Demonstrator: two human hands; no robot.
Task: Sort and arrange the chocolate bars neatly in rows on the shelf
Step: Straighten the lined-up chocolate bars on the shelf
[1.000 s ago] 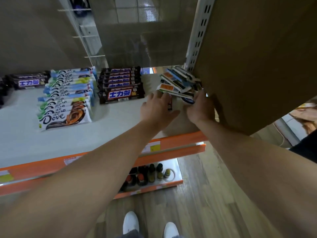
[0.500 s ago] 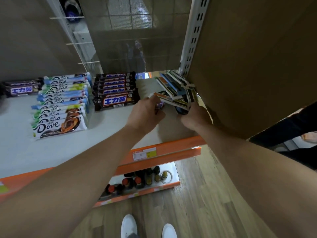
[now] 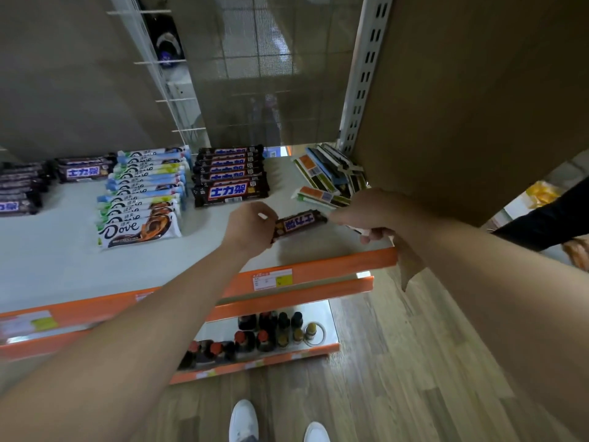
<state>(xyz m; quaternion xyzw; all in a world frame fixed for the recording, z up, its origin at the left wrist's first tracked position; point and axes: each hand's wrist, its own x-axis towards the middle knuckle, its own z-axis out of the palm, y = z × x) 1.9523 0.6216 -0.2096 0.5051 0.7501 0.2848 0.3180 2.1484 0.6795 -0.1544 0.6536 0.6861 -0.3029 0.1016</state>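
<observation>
A brown chocolate bar (image 3: 298, 223) with blue lettering hangs just above the white shelf (image 3: 57, 260), near its front right. My left hand (image 3: 248, 226) pinches the bar's left end and my right hand (image 3: 376, 212) closes on its right end. Behind the bar lies a loose, untidy pile of orange, blue and white bars (image 3: 328, 177) against the right panel. Matching brown bars stand in a neat row (image 3: 231, 177) left of my hands. Further left is a row of white Dove bars (image 3: 143, 196), then darker bars (image 3: 84, 169).
A tall brown panel (image 3: 478, 90) and a slotted upright (image 3: 363, 74) bound the shelf on the right. The shelf's orange front edge (image 3: 334, 266) runs below my hands. Bottles (image 3: 264, 336) fill a lower shelf. Another person's dark sleeve (image 3: 548, 218) shows at the right.
Both hands have drawn back from the loose pile toward the shelf front, and the brown bar is now held out between them.
</observation>
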